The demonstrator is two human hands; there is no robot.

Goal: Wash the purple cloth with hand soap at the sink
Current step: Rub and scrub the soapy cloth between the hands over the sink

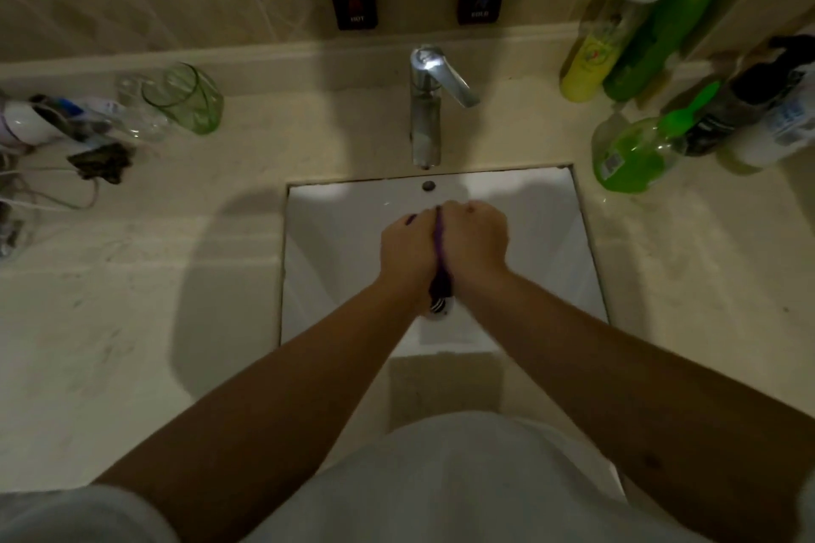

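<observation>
Head view, looking down: a square white glazed sink (335, 234) is sitting recessed in a pale, mottled stone-like countertop (132, 322), beneath an upright chrome faucet (425, 119) with a flat lever handle. The left hand (408, 247) and right hand (474, 236) are meeting knuckle to knuckle over the basin, both curling tightly around the purple cloth (439, 249) — only a thin crumpled strip is showing between the palms, with a darker bunched end hanging just above the drain (439, 309). Right of the basin, a translucent pump bottle of green liquid (635, 154) is standing beside taller yellow and green plastic bottles. Left of it, a green-tinted glass tumbler (185, 97) is resting among clear cups and tangled cords.
</observation>
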